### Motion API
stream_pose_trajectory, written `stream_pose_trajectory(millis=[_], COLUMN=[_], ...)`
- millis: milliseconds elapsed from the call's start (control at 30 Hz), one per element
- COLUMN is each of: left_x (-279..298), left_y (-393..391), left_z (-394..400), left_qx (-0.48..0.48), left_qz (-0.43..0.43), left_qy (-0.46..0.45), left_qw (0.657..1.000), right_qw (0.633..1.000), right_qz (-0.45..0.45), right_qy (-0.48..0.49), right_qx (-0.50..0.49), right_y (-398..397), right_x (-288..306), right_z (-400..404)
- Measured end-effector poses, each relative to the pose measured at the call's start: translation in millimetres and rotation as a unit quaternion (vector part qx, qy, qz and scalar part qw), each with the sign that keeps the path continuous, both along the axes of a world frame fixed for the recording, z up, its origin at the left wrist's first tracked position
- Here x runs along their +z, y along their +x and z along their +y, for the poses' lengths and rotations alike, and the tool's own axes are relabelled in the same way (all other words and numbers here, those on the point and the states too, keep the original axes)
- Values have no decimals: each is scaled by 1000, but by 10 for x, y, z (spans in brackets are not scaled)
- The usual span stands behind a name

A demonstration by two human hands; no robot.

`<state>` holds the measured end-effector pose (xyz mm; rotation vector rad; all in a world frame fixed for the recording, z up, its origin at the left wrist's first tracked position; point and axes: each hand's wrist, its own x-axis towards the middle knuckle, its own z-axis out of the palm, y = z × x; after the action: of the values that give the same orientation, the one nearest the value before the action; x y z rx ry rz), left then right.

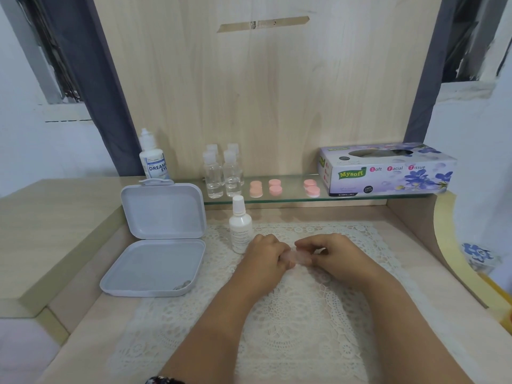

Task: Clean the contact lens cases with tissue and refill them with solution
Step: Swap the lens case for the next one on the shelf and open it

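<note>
Left hand (pixel 267 254): fingers curled, pinching one end of a pale pink contact lens case (pixel 300 257) to steady it.
Right hand (pixel 328 253): pinches the other end, likely twisting a cap; blurred.
Case: between both hands, over the lace mat (pixel 277 314).
Spray bottle (pixel 240 227): at ten o'clock of the hands, within reach.
Open white box (pixel 155 261): at nine o'clock, lid up.
Glass shelf (pixel 277 200), twelve o'clock: pink lens cases (pixel 285 187), small clear bottles (pixel 223 173).
Tissue box (pixel 386 169): one o'clock, untouched.
Solution bottle (pixel 152 156): eleven o'clock, waiting for refilling.
</note>
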<state>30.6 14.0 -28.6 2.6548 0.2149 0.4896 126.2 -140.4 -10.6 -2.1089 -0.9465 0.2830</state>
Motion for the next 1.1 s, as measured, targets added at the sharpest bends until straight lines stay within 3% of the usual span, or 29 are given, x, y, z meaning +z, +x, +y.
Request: stream_pose_trajectory(millis=[600, 1100], left_x=[15, 31], left_y=[-16, -20], left_z=[-13, -31], left_qx=[6, 9], left_qz=[-8, 4], left_qy=[9, 12], left_qw=[1000, 1000], right_qw=[995, 999], right_qz=[-84, 22], right_qy=[-35, 16], right_qx=[-35, 24], right_y=[-61, -53], right_x=[-17, 0], right_z=[103, 34])
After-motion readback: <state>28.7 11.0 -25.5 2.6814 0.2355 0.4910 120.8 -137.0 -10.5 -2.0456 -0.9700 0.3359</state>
